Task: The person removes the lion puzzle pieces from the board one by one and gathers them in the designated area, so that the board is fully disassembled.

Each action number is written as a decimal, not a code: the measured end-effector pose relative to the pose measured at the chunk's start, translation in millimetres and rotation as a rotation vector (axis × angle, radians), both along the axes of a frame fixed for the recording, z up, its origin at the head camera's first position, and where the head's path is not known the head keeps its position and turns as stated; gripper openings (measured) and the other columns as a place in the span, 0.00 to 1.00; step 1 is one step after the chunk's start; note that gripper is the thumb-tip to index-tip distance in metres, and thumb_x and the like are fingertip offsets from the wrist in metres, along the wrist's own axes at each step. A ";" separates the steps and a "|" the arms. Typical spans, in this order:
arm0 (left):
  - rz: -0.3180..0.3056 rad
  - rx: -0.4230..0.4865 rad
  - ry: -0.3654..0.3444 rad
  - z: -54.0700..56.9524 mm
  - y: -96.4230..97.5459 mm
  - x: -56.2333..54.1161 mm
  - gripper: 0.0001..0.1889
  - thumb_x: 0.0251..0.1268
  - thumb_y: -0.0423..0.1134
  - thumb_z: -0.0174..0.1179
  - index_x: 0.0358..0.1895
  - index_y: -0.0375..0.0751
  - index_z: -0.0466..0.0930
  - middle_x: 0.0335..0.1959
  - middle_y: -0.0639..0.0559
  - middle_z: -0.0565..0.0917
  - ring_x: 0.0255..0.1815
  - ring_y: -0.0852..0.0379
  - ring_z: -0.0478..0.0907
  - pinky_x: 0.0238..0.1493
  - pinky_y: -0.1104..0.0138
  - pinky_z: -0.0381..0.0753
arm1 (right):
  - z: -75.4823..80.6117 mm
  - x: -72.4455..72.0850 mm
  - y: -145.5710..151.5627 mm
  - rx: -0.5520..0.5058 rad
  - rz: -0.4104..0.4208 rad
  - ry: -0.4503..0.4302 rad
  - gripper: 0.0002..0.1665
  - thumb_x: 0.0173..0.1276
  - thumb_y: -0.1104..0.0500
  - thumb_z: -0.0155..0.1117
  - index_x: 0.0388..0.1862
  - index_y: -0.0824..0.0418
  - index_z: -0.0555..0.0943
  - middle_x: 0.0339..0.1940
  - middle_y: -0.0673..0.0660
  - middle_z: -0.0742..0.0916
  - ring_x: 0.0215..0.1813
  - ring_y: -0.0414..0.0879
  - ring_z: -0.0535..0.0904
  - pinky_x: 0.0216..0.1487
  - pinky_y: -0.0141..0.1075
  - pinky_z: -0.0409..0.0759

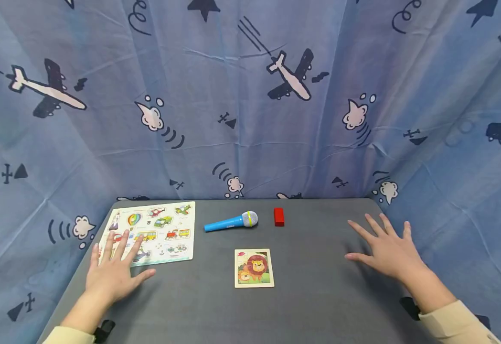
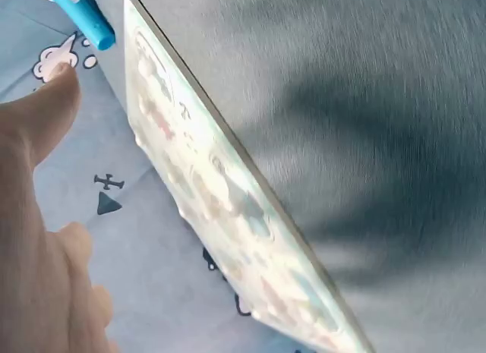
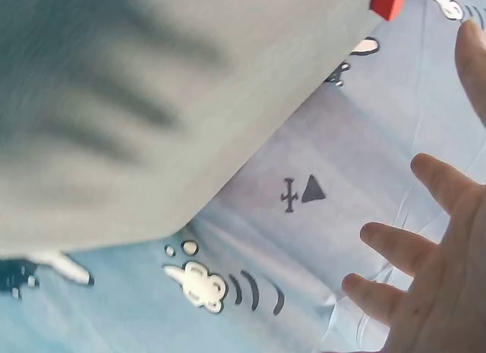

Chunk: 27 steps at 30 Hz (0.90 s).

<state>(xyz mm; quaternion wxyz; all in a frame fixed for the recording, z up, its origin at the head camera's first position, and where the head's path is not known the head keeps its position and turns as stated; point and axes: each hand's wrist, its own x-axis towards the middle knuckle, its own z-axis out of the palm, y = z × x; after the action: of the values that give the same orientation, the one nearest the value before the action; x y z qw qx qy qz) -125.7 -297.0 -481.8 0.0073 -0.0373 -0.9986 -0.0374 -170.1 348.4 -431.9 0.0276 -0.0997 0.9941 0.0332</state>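
My left hand (image 1: 111, 277), fingers spread, hovers over the near left part of a vehicle picture board (image 1: 170, 246) and holds nothing. In the left wrist view the same board (image 2: 205, 178) looks washed out by glare. My right hand (image 1: 389, 251) is spread above the right side of the table, also holding nothing. Between the hands lies a square lion puzzle (image 1: 254, 268) in a pale frame. Behind it a blue toy microphone (image 1: 229, 223) lies on its side, its silver head to the right. A small red block (image 1: 279, 217) sits right of the microphone.
The grey table (image 1: 310, 306) is bordered at the back and both sides by a blue curtain (image 1: 250, 119) printed with planes and clouds. A black strap (image 1: 104, 330) shows at the left wrist, and another dark strap (image 1: 410, 308) at the right.
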 end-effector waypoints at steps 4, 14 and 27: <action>0.013 0.057 -0.004 -8.8 8.6 1.9 0.53 0.60 0.77 0.53 0.82 0.51 0.50 0.83 0.36 0.48 0.82 0.31 0.30 0.74 0.29 0.33 | -2.5 1.1 -12.3 -0.044 0.003 -0.001 0.59 0.59 0.13 0.43 0.82 0.44 0.58 0.78 0.71 0.64 0.76 0.76 0.55 0.66 0.81 0.45; -0.019 0.226 0.032 -40.9 54.9 2.7 0.48 0.64 0.72 0.56 0.81 0.47 0.57 0.79 0.35 0.60 0.78 0.26 0.51 0.72 0.29 0.52 | -14.4 1.0 -46.8 -0.213 -0.017 0.056 0.49 0.69 0.24 0.50 0.77 0.54 0.67 0.69 0.70 0.77 0.65 0.71 0.75 0.54 0.70 0.75; -0.029 0.543 -0.001 -70.9 134.9 -8.7 0.44 0.65 0.63 0.62 0.77 0.41 0.64 0.75 0.43 0.69 0.79 0.33 0.56 0.73 0.37 0.61 | -45.5 -2.7 -116.3 -0.375 -0.003 0.032 0.48 0.66 0.25 0.55 0.75 0.53 0.71 0.70 0.65 0.78 0.68 0.65 0.75 0.59 0.70 0.74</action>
<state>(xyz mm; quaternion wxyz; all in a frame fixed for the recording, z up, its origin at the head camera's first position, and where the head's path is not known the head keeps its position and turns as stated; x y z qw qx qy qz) -134.4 -162.2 -552.7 0.0162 -0.0480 -0.9513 -0.3039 -172.8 232.1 -477.4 -0.0073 -0.1013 0.9832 -0.1513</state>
